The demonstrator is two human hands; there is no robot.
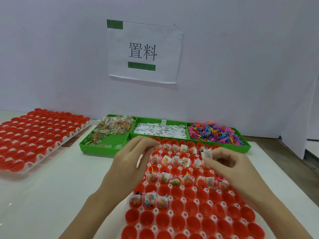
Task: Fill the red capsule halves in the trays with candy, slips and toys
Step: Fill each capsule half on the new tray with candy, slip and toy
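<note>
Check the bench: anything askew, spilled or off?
Two small things. The wall sign's top right corner is peeling and curled. The spare tray of red halves at far left sits tilted, its near right edge lifted off the table. No spill visible outside the green bins.

Head-worn view, facing forward and down, close above the tray (156,211)

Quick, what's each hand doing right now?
Left hand: fingers curled over the tray; whether it holds anything cannot be told.
Right hand: pinching a white paper slip.
</note>
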